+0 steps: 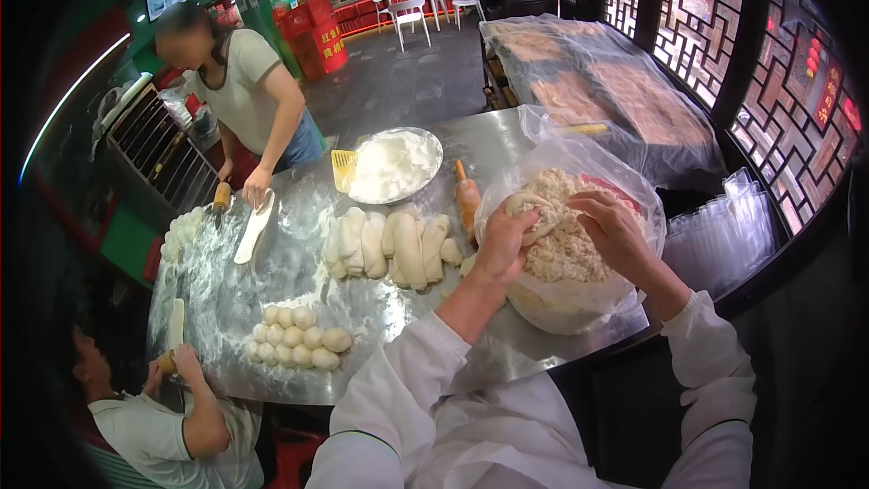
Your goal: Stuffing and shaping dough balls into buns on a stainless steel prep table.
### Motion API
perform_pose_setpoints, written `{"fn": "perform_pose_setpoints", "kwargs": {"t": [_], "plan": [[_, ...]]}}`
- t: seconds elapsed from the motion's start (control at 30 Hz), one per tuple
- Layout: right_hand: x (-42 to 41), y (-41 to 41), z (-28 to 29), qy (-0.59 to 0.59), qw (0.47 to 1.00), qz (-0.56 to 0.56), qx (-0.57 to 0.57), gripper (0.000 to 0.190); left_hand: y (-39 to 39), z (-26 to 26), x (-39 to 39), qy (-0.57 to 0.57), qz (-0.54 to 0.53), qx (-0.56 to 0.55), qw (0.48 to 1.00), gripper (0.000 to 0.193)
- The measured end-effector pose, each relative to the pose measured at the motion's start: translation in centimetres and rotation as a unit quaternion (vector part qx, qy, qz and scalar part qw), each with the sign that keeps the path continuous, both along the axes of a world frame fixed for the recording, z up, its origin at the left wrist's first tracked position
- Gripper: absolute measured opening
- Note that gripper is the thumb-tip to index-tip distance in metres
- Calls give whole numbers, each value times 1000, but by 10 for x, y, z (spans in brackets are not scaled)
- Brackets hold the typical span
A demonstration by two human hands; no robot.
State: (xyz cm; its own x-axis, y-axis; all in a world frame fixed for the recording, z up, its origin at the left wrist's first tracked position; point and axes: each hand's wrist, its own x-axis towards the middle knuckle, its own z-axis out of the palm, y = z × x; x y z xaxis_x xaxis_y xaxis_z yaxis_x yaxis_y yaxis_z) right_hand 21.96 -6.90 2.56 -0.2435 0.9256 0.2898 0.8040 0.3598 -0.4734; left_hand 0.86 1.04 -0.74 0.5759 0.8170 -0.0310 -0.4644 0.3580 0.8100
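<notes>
My left hand (501, 244) cups a piece of dough (523, 204) with crumbly pale filling inside it, the thumb pressing at the filling. Right beside it, my right hand (614, 227) hovers over the filling mound with fingers bent; whether it pinches anything is hidden. Both hands are above a large container lined with a clear plastic bag (567, 309). It is heaped with crumbly filling (563, 258), and a reddish patch (611, 191) shows at its far right. A wooden rolling pin (467, 200) lies just left of the bag.
On the floured metal table (380, 312) are folded dough strips (411, 248), rows of dough balls (299, 336) and a bowl of flour (397, 163) with a yellow scraper (344, 170). Two co-workers (244, 88) handle dough at the left. Plastic-covered trays (577, 75) stand beyond.
</notes>
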Motion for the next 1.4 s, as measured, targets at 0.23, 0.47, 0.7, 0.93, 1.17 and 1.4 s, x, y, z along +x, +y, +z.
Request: {"fn": "perform_pose_setpoints", "kwargs": {"t": [0.23,0.47,0.7,0.93,1.17,1.4], "plan": [[-65,-9,6,13,999,-36,26,91,-23,23,5,-172,-62,-98,978,36],[-77,-2,21,38,999,2,-24,84,-30,9,-14,-107,14,-66,992,45],[-113,-1,10,23,995,93,-9,80,-42,10,-67,-164,-34,-56,984,43],[-202,-10,-23,232,968,80,-57,50,-63,-18,-137,-1,49,-9,999,40],[-256,-6,-66,307,932,138,-133,37,-89,-49,-195,119,112,-10,986,25],[-291,8,-85,162,972,169,20,17,-92,-84,-235,-63,72,-112,989,24]]}}
